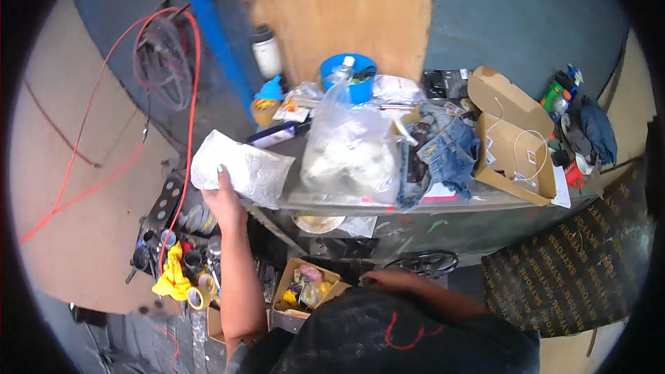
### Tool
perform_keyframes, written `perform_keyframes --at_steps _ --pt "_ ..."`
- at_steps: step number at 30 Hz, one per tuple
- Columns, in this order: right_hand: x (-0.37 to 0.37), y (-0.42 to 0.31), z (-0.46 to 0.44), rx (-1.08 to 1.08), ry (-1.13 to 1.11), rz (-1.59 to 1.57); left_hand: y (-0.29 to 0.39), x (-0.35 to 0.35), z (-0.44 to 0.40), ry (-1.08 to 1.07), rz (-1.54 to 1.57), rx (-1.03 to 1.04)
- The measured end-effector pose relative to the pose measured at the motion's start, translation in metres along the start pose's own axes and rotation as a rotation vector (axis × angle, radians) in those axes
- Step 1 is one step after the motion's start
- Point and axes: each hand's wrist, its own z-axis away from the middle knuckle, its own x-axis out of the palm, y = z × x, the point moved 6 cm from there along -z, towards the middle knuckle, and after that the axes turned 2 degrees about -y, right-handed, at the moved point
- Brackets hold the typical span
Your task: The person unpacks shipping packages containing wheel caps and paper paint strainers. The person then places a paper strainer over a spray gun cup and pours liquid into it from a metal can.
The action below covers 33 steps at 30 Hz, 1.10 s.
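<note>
A crumpled white packet (244, 168) is in my left hand (224, 201), with the thumb lying on top of it. The packet is held up at the left end of the workbench. My right hand (377, 279) is low near my body, at the edge of my dark shirt, with its fingers curled; what it holds, if anything, is too small to make out. On the bench beyond stand a clear plastic bag (351, 156) with white contents, a pile of denim cloth (447, 149) and an open cardboard box (516, 156) with a white cable.
A blue bucket (360, 90) and a white bottle (266, 52) stand at the back. Red hoses hang at the left. Below are a yellow cloth (174, 277), tape rolls and a small box (287, 284) of bags. A printed board (575, 277) leans at the right.
</note>
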Motion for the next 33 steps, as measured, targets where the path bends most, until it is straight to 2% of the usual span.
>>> perform_keyframes --at_steps 1,3,4,6,8,9,11,13,14,15,16,18,20,21,22,23,24,28,30,31,33 --pt "-0.002 0.018 -0.001 0.003 0.012 -0.015 -0.017 0.008 -0.01 -0.018 -0.001 -0.006" --pt "0.0 0.062 -0.006 0.013 0.035 -0.057 -0.042 0.022 -0.021 -0.105 -0.271 0.037" --pt "-0.012 0.058 0.008 0.016 0.04 -0.067 -0.047 0.028 -0.023 -0.116 -0.273 0.032" --pt "-0.029 0.051 0.041 0.075 0.019 -0.04 -0.059 0.046 -0.02 -0.284 -0.717 0.019" --pt "-0.04 0.053 0.056 0.072 -0.015 -0.101 -0.056 0.059 -0.023 -0.327 -0.813 -0.026" --pt "-0.045 0.052 0.062 0.068 -0.044 -0.149 -0.053 0.059 -0.029 -0.311 -0.916 0.026" --pt "-0.067 0.03 0.079 0.068 -0.057 -0.161 -0.032 0.062 -0.031 -0.211 -1.084 0.321" --pt "-0.074 0.033 0.079 0.067 -0.063 -0.164 0.0 0.073 -0.024 -0.222 -1.016 0.379" --pt "-0.07 0.04 0.072 -0.003 -0.056 -0.162 0.021 0.081 -0.018 -0.233 -0.94 0.437" --pt "-0.07 0.042 0.068 -0.074 -0.049 -0.159 0.032 0.089 -0.01 -0.242 -0.847 0.335" --pt "-0.076 0.036 0.069 -0.079 -0.054 -0.158 0.042 0.091 -0.003 -0.237 -0.853 0.336" --pt "-0.086 0.021 0.075 -0.046 -0.13 -0.139 0.044 0.109 0.014 -0.583 -0.903 0.233" --pt "-0.106 0.005 0.086 -0.066 -0.17 -0.161 0.059 0.141 0.049 -0.732 -0.86 0.397" --pt "-0.112 -0.004 0.086 -0.092 -0.22 -0.176 0.058 0.151 0.065 -0.748 -0.907 0.365" --pt "-0.112 -0.005 0.085 -0.121 -0.268 -0.155 0.06 0.161 0.084 -0.857 -0.85 0.445" --pt "-0.117 -0.004 0.087 -0.231 -0.226 -0.147 0.064 0.176 0.099 -0.905 -0.909 0.418" --pt "-0.125 -0.007 0.088 -0.335 -0.177 -0.146 0.055 0.179 0.11 -0.909 -0.943 0.405" --pt "-0.159 -0.038 0.109 -0.366 -0.206 -0.087 0.041 0.195 0.131 -0.926 -0.976 0.439" --pt "-0.176 -0.053 0.12 -0.512 -0.123 -0.35 0.039 0.19 0.135 -0.926 -0.977 0.47" --pt "-0.183 -0.059 0.125 -0.503 -0.123 -0.356 0.037 0.188 0.139 -0.929 -0.973 0.503" --pt "-0.208 -0.079 0.142 -0.652 -0.019 -0.454 0.027 0.174 0.142 -0.908 -0.927 0.539"
